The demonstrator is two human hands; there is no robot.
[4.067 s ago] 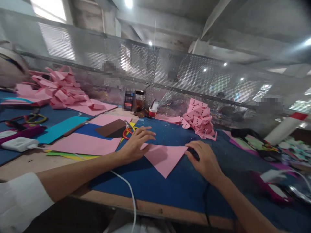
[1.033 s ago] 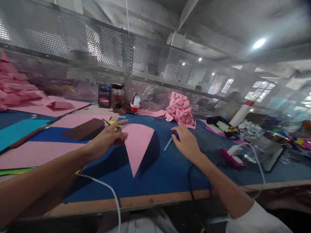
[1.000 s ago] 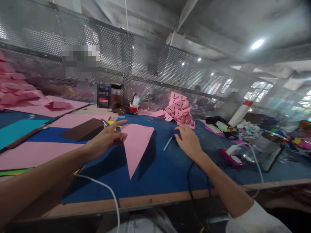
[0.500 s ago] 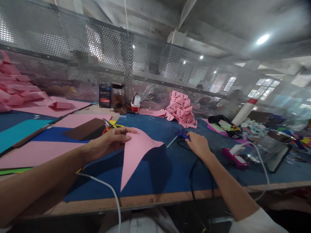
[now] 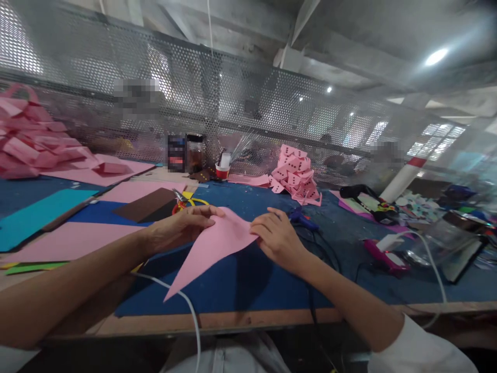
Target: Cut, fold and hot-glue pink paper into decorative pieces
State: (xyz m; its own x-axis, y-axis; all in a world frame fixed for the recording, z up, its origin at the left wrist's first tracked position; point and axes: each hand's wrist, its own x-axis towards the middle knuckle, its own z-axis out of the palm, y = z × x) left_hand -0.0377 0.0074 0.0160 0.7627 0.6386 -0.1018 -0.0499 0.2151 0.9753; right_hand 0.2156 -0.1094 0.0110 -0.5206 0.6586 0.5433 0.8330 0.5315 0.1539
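A pink paper triangle point(image 5: 212, 247) is lifted off the blue table mat point(image 5: 240, 285), its long point aimed down toward me. My left hand point(image 5: 182, 228) pinches its upper left corner, fingers closed on the paper. My right hand point(image 5: 274, 239) grips the upper right corner, fingers curled over the edge. A blue and black glue gun point(image 5: 303, 220) lies on the mat just behind my right hand, apart from it.
Red-handled scissors point(image 5: 186, 203), a brown sheet point(image 5: 149, 204) and pink and teal sheets lie at the left. A heap of pink dotted pieces point(image 5: 297, 175) and jars point(image 5: 186, 153) stand by the mesh screen point(image 5: 248, 109). Cables, a pink tool point(image 5: 386, 255) and clutter fill the right.
My right hand left the glue gun on the mat and came across to take the paper's right corner. The triangle has tilted flatter between both hands.
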